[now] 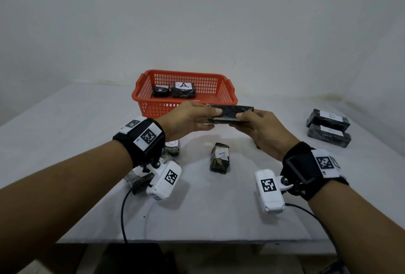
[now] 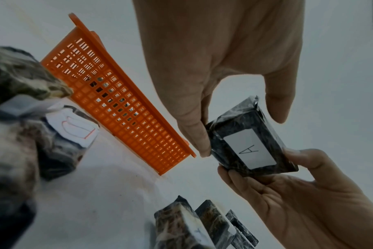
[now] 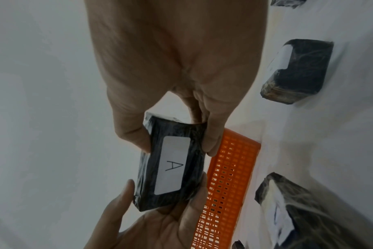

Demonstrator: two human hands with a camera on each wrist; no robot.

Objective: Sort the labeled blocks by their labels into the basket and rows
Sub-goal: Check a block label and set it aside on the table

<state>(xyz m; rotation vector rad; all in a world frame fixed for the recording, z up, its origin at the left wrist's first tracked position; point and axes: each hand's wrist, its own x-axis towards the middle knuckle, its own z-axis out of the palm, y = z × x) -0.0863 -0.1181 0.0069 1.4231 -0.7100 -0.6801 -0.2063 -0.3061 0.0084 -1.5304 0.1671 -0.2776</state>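
Note:
A dark wrapped block (image 1: 232,112) hangs in the air just in front of the orange basket (image 1: 184,73). My left hand (image 1: 213,118) pinches its left end and my right hand (image 1: 241,121) pinches its right end. The block's white label, marked A (image 2: 248,148), faces down and shows only in the wrist views (image 3: 172,166). Inside the basket lie a block labelled A (image 1: 183,90) and a second dark block (image 1: 161,91). Another block marked A (image 1: 220,158) lies on the table below my hands.
Two blocks lie side by side at the table's right, one marked B (image 1: 327,119), the other (image 1: 328,136) with an unreadable label. Two more blocks (image 1: 173,148) sit under my left wrist, one near the camera (image 1: 140,180). Cables trail over the front edge.

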